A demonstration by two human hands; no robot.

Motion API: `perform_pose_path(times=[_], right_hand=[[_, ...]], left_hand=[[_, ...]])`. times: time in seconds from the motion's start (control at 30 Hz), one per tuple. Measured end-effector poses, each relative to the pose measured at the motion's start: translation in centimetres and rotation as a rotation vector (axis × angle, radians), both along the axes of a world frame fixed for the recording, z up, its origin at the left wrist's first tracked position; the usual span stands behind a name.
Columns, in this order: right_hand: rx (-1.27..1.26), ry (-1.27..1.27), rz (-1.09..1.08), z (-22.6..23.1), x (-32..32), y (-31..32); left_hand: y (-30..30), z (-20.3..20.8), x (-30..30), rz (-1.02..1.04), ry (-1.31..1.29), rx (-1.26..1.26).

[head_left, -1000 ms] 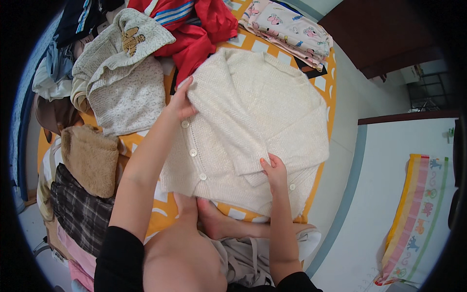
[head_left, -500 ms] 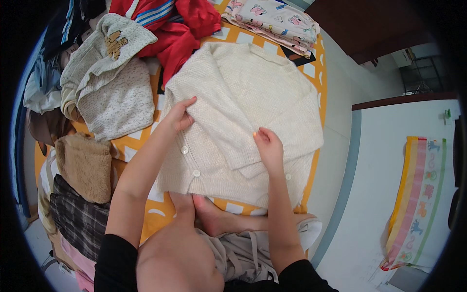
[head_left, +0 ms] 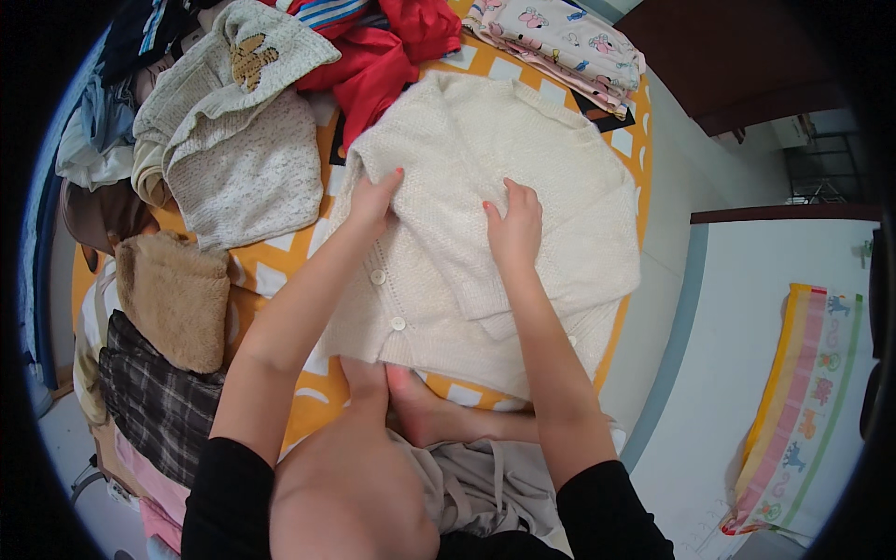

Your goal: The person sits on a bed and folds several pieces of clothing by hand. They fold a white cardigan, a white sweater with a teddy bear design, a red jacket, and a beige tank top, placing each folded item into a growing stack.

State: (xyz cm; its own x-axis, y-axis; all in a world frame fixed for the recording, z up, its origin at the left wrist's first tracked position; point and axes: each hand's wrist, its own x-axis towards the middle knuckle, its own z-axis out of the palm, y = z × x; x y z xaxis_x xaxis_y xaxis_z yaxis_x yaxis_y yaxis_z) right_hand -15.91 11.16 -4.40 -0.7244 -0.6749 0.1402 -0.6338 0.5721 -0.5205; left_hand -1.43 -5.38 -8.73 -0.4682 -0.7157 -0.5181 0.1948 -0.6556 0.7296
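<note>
A cream knitted cardigan [head_left: 467, 187] with pale buttons lies spread before me, its sleeves folded in across the front. My left hand [head_left: 373, 201] rests on the left side of the knit, forefinger stretched out over the sleeve and the other fingers partly hidden. With thumb and fingers spread, my right hand [head_left: 515, 224] is over the middle of the cardigan, near the other sleeve. It holds nothing. The hem lies just beyond my bare feet [head_left: 420, 406].
To the left are a speckled knit garment [head_left: 252, 177], a brown fluffy piece [head_left: 175, 294] and dark plaid cloth [head_left: 159, 401]. Red clothing [head_left: 373, 79] and a folded pink printed garment [head_left: 560, 47] lie beyond. The orange patterned bedding [head_left: 313, 411] ends at the right, by the floor.
My right hand has moved forward over the cardigan and its curled fingers have spread. My left hand has shifted slightly along the sleeve. The whole view has swung a little.
</note>
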Motion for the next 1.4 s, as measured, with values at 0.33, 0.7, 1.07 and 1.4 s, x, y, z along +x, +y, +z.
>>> perform_pose_path(times=[0.33, 0.7, 1.07, 1.4], right_hand=[[0.202, 0.288, 0.271, -3.0, 5.7, 5.1], [-0.004, 0.322, -0.163, -1.6, -2.9, 14.1], [-0.311, -0.526, -0.725, -2.9, -12.9, 23.8], [-0.291, -0.529, -0.528, 3.6, -11.3, 20.1]], left_hand=[[6.7, 2.4, 1.4, -0.495, -0.560, -1.779], [9.6, 1.9, 1.0, -0.916, -0.669, -1.813], [21.0, 2.3, 0.5, -1.259, -0.259, -1.966], [20.0, 2.9, 0.1, -1.255, -0.187, -1.960]])
